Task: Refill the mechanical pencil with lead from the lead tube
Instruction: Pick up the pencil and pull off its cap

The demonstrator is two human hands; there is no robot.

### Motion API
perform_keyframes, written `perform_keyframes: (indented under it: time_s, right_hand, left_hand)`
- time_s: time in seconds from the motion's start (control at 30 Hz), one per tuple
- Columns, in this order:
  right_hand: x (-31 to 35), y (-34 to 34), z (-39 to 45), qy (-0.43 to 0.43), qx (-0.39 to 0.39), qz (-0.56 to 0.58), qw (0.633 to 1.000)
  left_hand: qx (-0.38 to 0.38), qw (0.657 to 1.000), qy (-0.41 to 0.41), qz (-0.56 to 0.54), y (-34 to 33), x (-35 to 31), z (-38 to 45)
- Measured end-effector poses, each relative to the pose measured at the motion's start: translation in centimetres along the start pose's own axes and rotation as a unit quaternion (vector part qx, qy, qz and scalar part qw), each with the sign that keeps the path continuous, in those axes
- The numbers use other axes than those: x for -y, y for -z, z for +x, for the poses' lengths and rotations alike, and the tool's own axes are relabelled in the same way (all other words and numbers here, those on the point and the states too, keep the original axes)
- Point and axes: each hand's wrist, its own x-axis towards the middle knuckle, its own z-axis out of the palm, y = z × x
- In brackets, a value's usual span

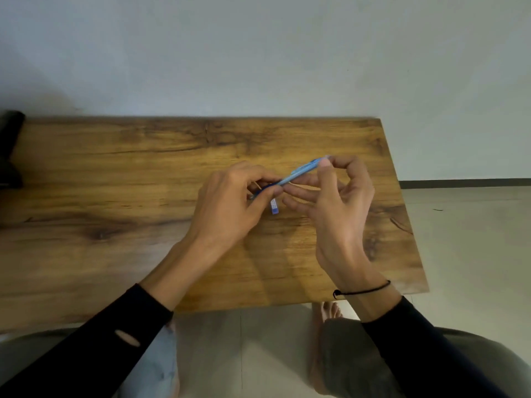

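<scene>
A light blue mechanical pencil [298, 172] is held slanted above the wooden table [115, 196], tip low at the left and cap end high at the right. My left hand [230, 202] grips its darker lower part between thumb and fingers. My right hand [342, 196] pinches the pencil's top end with thumb and forefinger, its other fingers spread under the barrel. A small blue and white lead tube [274, 206] lies on the table just below the pencil, partly hidden between my two hands.
A dark object [10, 147] sits at the table's far left edge. The table's right edge runs diagonally near my right wrist. Behind the table is a pale wall; below are my knees and the tiled floor.
</scene>
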Motion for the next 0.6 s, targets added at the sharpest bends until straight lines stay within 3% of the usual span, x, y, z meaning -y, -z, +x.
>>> perform_keyframes:
  time_s: [0.3,0.6]
  right_hand:
    - [0.6,0.0,3.0,0.007,0.014,-0.1,0.995]
    - [1.1,1.1,6.4,0.085,0.02,-0.139,0.986]
  left_hand:
    - [-0.008,0.999,-0.007,0.051,1.1,0.8,0.7]
    - [-0.018,0.997,0.023,0.067,1.6,1.4,1.4]
